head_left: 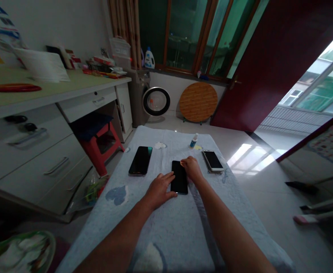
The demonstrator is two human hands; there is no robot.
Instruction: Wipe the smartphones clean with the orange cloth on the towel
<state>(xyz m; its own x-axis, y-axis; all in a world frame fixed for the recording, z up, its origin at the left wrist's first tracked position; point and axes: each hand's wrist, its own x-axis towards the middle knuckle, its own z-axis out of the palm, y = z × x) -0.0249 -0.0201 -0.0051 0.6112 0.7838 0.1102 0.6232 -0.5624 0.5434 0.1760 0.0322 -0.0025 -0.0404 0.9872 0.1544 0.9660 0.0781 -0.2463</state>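
A black smartphone (179, 180) lies face up on the cloth-covered table, between my two hands. My left hand (160, 189) holds its left edge, fingers on the side of the screen and thumb at the lower corner. At the phone's upper right, my right hand (191, 167) is closed in a pinch on a small orange piece (182, 163), mostly hidden by the fingers. To the left is another black smartphone (140, 160). On the right lies a white-framed smartphone (212, 160), stacked on something. A small spray bottle (193, 141) stands behind my right hand.
The patterned light-blue cloth (120, 223) covers the table. A desk with drawers (95, 96), a red stool (103, 148) and an open-doored washing machine (139, 94) are at the left and back. A round wooden tabletop (199, 101) leans on the wall, beside a dark red door (263, 64).
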